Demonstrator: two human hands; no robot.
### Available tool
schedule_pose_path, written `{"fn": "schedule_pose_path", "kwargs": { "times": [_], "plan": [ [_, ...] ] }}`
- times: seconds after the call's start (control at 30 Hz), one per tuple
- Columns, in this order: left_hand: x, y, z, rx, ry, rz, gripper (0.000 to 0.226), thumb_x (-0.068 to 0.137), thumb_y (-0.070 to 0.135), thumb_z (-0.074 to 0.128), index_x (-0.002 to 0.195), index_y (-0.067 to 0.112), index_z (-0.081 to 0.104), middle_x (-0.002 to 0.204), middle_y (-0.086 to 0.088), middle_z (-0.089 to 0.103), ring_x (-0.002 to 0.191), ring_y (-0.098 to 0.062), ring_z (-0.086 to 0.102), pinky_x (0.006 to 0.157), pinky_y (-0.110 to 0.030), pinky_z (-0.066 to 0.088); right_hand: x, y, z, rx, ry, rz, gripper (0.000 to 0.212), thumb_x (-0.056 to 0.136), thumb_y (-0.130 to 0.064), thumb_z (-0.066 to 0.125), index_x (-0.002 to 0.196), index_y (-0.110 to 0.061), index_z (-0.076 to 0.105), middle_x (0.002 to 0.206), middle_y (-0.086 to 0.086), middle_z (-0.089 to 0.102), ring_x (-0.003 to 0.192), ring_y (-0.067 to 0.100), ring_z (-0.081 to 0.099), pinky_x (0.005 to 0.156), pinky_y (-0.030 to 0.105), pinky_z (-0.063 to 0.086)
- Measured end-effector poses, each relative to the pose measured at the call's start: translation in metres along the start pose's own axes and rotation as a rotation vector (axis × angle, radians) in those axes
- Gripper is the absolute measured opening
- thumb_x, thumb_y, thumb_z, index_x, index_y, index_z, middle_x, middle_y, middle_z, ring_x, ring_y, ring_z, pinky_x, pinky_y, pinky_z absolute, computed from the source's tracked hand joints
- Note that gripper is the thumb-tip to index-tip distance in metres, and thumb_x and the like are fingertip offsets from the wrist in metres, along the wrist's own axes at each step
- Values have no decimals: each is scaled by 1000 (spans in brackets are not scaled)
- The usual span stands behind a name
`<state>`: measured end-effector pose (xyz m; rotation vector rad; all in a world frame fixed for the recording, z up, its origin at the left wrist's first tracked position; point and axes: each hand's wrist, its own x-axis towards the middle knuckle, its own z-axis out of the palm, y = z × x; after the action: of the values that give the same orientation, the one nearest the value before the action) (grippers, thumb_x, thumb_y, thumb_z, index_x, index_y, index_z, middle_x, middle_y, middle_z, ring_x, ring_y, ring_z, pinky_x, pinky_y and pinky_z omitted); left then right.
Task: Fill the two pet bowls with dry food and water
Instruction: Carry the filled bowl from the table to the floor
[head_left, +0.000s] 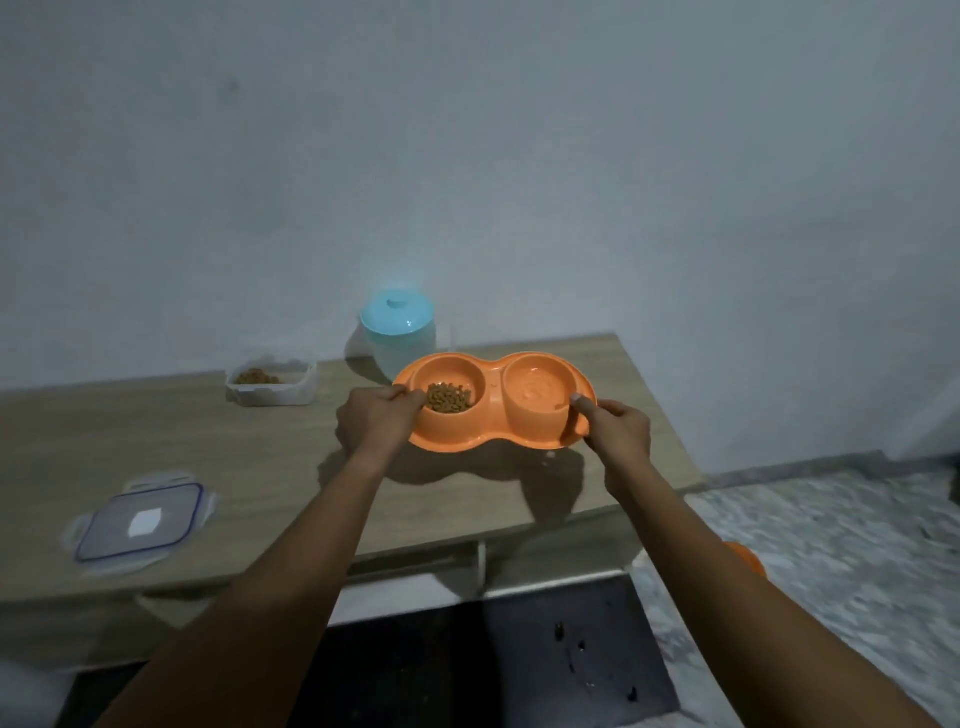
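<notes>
An orange double pet bowl (493, 434) is held tilted a little above the wooden table (234, 467). Its left bowl holds brown dry food (449, 399); its right bowl holds clear water (537, 392). My left hand (376, 421) grips the dish's left rim, thumb over the edge beside the food. My right hand (615, 423) grips the right rim, thumb inside the edge. The dish casts a shadow on the tabletop beneath it.
A clear container with more dry food (271, 383) stands at the back left. Its blue-rimmed lid (140, 522) lies near the front left. A jug with a light blue lid (399, 332) stands by the wall. Marbled floor (831, 545) lies right of the table; a dark mat (493, 660) lies below.
</notes>
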<state>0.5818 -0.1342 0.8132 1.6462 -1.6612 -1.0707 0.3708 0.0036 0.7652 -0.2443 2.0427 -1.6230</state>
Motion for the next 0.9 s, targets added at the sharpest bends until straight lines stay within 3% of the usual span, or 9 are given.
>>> {"fn": "schedule_pose_path", "kwargs": {
  "times": [0.1, 0.27, 0.47, 0.67, 0.7, 0.8, 0.87, 0.9],
  "plan": [
    [-46, 39, 45, -31, 1, 21, 37, 70, 47, 72, 103, 31, 77, 107, 2, 75, 110, -27, 62, 92, -32, 48, 21, -17, -74, 13, 8, -29, 21, 83, -35, 81, 88, -17, 70, 98, 4, 72, 104, 31, 68, 98, 52, 56],
    [-111, 100, 128, -77, -24, 56, 39, 71, 45, 72, 107, 30, 76, 108, 2, 74, 110, -25, 63, 92, -30, 46, 55, -37, -190, 14, 69, -41, 55, 81, -38, 81, 124, -6, 70, 117, 11, 72, 108, 33, 67, 99, 53, 56],
    [-168, 157, 236, -85, -121, 99, 36, 75, 41, 70, 107, 26, 76, 108, -1, 74, 109, -26, 63, 84, -26, 42, 109, -41, -318, 22, 139, -35, 59, 77, -42, 82, 123, -7, 70, 118, 11, 71, 109, 32, 67, 99, 52, 57],
    [-188, 188, 354, -71, -206, 98, 48, 77, 45, 70, 121, 26, 70, 120, -1, 70, 114, -26, 61, 96, -31, 45, 175, -19, -407, 22, 209, 5, 60, 68, -46, 81, 113, -8, 73, 109, 13, 75, 105, 33, 70, 97, 52, 58],
    [-188, 190, 375, -66, -219, 93, 48, 78, 44, 70, 123, 25, 69, 121, -1, 69, 114, -26, 61, 97, -32, 45, 189, -13, -419, 21, 214, 19, 56, 68, -45, 81, 109, -8, 74, 106, 14, 75, 103, 33, 71, 96, 51, 58],
    [-186, 190, 442, -41, -254, 73, 46, 84, 40, 68, 127, 23, 66, 124, -2, 68, 114, -26, 61, 97, -32, 43, 229, 6, -446, -13, 222, 48, 19, 81, -32, 80, 83, -15, 72, 90, 11, 73, 89, 27, 69, 96, 51, 58],
    [-179, 182, 482, -51, -270, 34, 45, 86, 38, 68, 128, 23, 64, 125, -2, 67, 117, -26, 60, 100, -33, 42, 259, 24, -455, -34, 212, 76, 17, 79, -32, 79, 82, -17, 72, 91, 8, 74, 92, 25, 70, 97, 52, 57],
    [-173, 176, 503, -49, -272, 13, 44, 86, 36, 68, 128, 23, 65, 125, -3, 67, 118, -27, 59, 101, -34, 42, 277, 35, -458, -50, 200, 95, 25, 73, -37, 80, 87, -17, 73, 94, 9, 75, 96, 26, 71, 97, 52, 57]
  ]
}}
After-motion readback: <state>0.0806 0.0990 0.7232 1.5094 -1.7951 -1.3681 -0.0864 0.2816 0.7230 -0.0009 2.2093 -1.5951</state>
